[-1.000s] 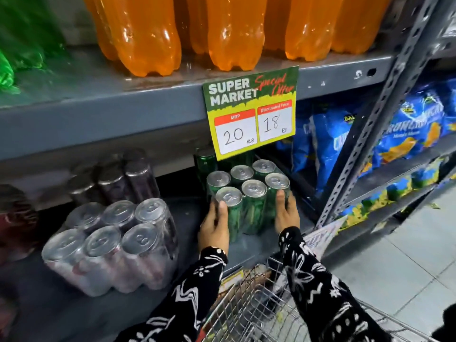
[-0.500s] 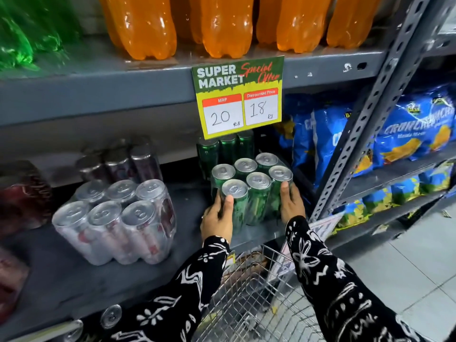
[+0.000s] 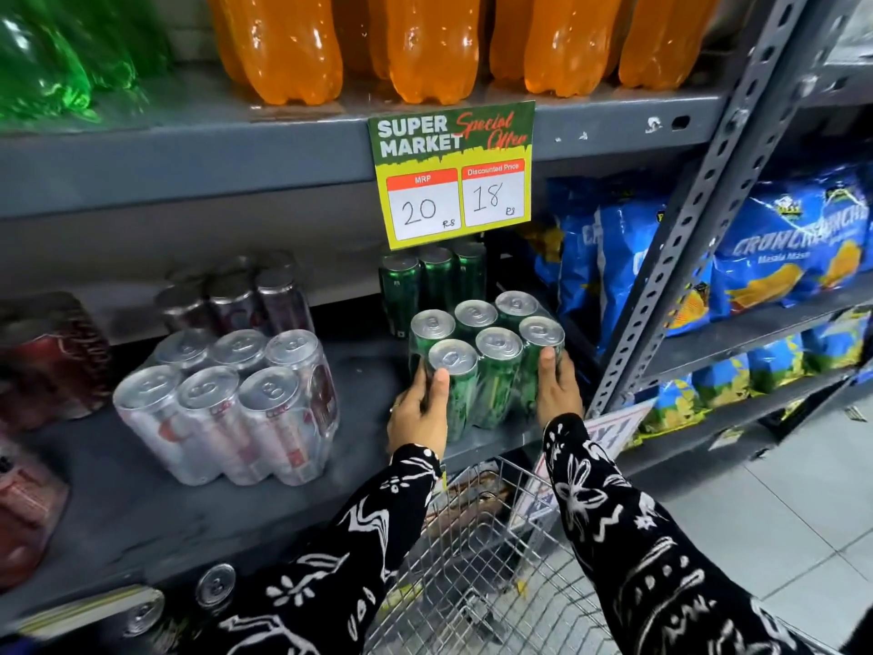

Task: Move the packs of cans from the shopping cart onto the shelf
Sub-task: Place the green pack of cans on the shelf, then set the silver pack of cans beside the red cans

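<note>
A shrink-wrapped pack of green cans (image 3: 491, 366) stands on the grey metal shelf (image 3: 368, 371), near its front edge. My left hand (image 3: 420, 408) grips the pack's left front can, thumb on the front. My right hand (image 3: 557, 390) holds the pack's right side. Behind it stands another pack of green cans (image 3: 430, 281). The wire shopping cart (image 3: 477, 550) sits below the shelf edge, under my patterned sleeves; its contents are mostly hidden.
A pack of silver cans (image 3: 231, 404) lies at the left on the same shelf, dark cans (image 3: 236, 295) behind it. A price sign (image 3: 453, 177) hangs above. Orange bottles (image 3: 425, 44) fill the upper shelf. Blue snack bags (image 3: 774, 257) sit right of the upright post (image 3: 708, 200).
The view has shifted slightly, and the green pack sits a little deeper on the shelf. Both hands have stayed on its sides throughout.
</note>
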